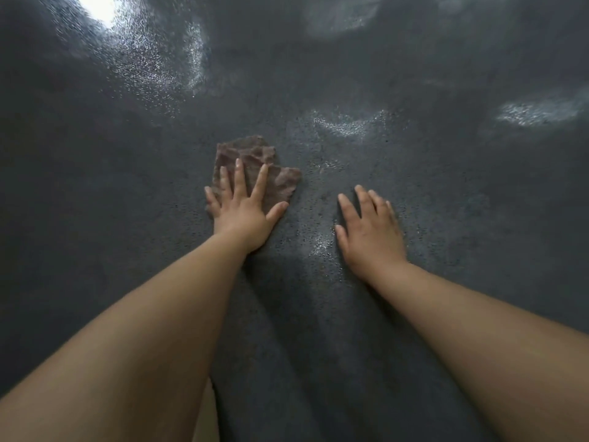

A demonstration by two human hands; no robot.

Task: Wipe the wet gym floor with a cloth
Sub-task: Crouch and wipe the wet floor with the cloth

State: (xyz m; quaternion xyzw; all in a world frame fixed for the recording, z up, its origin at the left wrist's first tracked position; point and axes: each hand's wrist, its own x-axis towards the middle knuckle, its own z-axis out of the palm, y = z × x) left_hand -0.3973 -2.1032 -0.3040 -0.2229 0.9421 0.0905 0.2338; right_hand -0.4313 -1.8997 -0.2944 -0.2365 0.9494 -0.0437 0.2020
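The left hand [243,215] lies palm down on a crumpled brownish-mauve cloth [255,167], pressing it flat against the dark grey gym floor [414,193]. Its fingers [239,180] are spread wide across the near half of the cloth, the thumb stretched out to the right along the cloth's near edge and the little finger resting at the cloth's left margin. The far part of the cloth shows beyond the fingertips, rumpled and irregular in outline, with a flap jutting out to the right.

The right hand [369,231] rests palm down straight on the bare floor, well apart from the cloth and slightly nearer the person than the left hand. Its fingers are extended and lie close together, holding nothing; the hand looks a little blurred.

Both forearms are bare and reach forward from the bottom corners of the view. The floor has a fine speckled, grainy texture. Wet, shiny patches catch the light: a bright glare [95,8] at the upper left with a glittering sheen spreading below it, a curved gleam [347,126] just beyond the space between the hands, a streak [538,113] at the right, and a small glint [318,247] beside the right thumb. No container is in view.
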